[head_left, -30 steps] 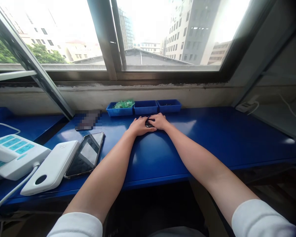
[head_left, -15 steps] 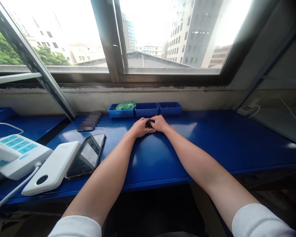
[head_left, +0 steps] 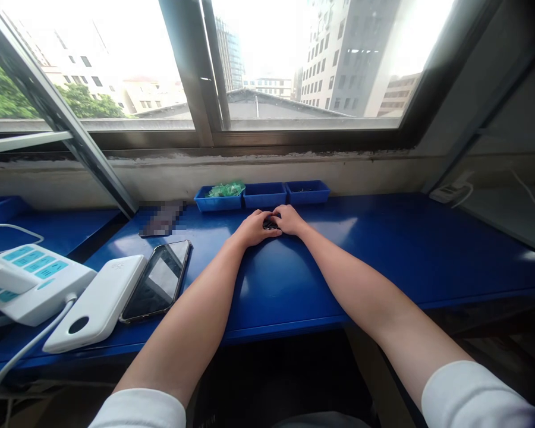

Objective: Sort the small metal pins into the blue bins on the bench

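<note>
My left hand and my right hand are cupped around a small heap of dark, shiny metal pieces on the blue table. Their fingertips come close together, and the curled fingers hide much of the heap. What kind of pieces these are is too small to tell. Just behind the hands stand three blue bins in a row. Crumpled green plastic fills the left bin. No contents show in the middle bin, while the right bin holds a few dark bits.
Left of my arm lie a phone, a white power bank and a white power strip with cables. A pixelated dark item lies farther back. A metal shelf post rises at the left, before the window.
Both hands stay around the heap with only slight finger movement. A little more of the dark pieces shows between them. The view has shifted slightly.
</note>
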The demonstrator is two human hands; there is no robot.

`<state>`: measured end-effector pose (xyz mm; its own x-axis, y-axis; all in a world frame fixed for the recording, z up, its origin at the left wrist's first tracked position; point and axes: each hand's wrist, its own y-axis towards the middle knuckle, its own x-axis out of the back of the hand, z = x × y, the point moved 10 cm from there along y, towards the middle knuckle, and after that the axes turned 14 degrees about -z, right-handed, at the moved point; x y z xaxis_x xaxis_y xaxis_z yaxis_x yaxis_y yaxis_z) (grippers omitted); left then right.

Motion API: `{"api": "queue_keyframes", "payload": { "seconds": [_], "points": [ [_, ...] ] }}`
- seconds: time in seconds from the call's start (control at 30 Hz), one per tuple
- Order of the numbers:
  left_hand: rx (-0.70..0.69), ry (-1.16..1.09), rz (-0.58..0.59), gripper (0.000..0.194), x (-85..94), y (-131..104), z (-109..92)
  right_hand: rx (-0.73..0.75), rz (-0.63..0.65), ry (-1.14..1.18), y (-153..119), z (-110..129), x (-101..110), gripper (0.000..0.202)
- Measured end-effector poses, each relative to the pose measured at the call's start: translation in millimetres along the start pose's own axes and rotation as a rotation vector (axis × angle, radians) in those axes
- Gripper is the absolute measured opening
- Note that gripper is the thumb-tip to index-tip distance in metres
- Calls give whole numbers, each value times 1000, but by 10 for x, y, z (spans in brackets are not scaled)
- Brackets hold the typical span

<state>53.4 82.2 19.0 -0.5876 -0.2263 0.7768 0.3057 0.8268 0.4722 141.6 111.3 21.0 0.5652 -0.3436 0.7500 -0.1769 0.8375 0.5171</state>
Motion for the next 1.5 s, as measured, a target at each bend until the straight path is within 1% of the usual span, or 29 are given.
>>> {"api": "queue_keyframes", "payload": {
  "seconds": [0.2, 0.27, 0.33, 0.4, 0.47, 0.57, 0.63, 0.73, 0.83, 0.9, 1.1, 1.2, 1.3, 1.37, 1.43, 1.5],
  "points": [
    [-12, -31, -47, 75, 21, 4, 8, 43, -107, 111, -1, 88, 135, 24],
    [-31, -60, -110, 73, 87, 15, -27, 22, -127, 162, 4, 84, 166, 29],
    [-62, -102, -199, 68, 186, 27, -85, -4, -160, 205, 12, 76, 217, 38],
    [-92, -158, -274, 62, 275, 35, -145, -18, -212, 233, 19, 81, 296, 47],
    [-95, -205, -322, 50, 332, 42, -171, -21, -251, 249, 20, 97, 363, 54],
    [-42, -210, -372, 24, 381, 52, -134, -20, -246, 278, 11, 131, 386, 60],
    [-9, -189, -400, 18, 410, 51, -100, -21, -229, 311, 2, 146, 370, 62],
    [25, -156, -421, 19, 440, 46, -58, -76, -241, 437, -3, 102, 362, 55],
    [54, -133, -432, 20, 460, 42, -13, -143, -243, 678, 5, 53, 348, 44],
    [72, -145, -436, 20, 466, 43, 14, -159, -217, 795, 10, 57, 337, 42],
    [89, -236, -443, 21, 471, 42, 31, -233, -190, 922, -10, 10, 357, 38],
    [94, -237, -422, 22, 444, 41, 37, -230, -175, 959, -11, 14, 348, 32],
    [79, -202, -413, 24, 417, 53, 44, -207, -200, 949, 3, 14, 367, 29],
    [81, -157, -440, 29, 430, 61, 67, -202, -274, 861, 13, -36, 427, 28],
    [108, -105, -466, 39, 452, 62, 110, -183, -391, 672, 11, -109, 544, 27],
    [142, -56, -446, 50, 444, 56, 146, -158, -494, 411, -4, -172, 668, 28]
  ]
}}
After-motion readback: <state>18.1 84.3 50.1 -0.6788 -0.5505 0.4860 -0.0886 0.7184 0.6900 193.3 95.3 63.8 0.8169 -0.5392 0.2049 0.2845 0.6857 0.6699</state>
